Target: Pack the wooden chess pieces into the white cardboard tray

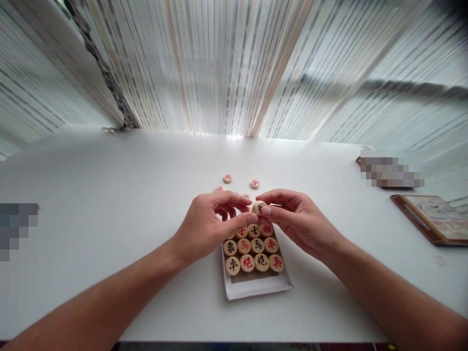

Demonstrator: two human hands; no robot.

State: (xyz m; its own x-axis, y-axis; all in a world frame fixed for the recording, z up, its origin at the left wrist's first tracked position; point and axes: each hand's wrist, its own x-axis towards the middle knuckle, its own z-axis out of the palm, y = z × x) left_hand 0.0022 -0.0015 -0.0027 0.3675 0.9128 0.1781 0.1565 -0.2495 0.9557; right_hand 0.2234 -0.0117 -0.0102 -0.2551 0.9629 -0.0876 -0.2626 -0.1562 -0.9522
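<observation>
A round wooden chess piece (259,208) with a black character is pinched between the thumb and fingers of my right hand (298,219), tilted above the far end of a shallow white box (252,289). Close to its left side is my left hand (208,222), fingers curved and apart, thumb pointing at the piece; nothing shows in its grip. Rows of pieces with red and black characters, such as a red-marked one (247,263), lie face up in the box. My hands hide the box's far part.
Beyond my hands, loose pieces lie on the white table (164,165), among them two red-marked ones (227,178) (255,184). At the right is a brown-edged flat item (431,219), with a blurred-out object behind it. Striped curtains (219,68) hang along the far edge.
</observation>
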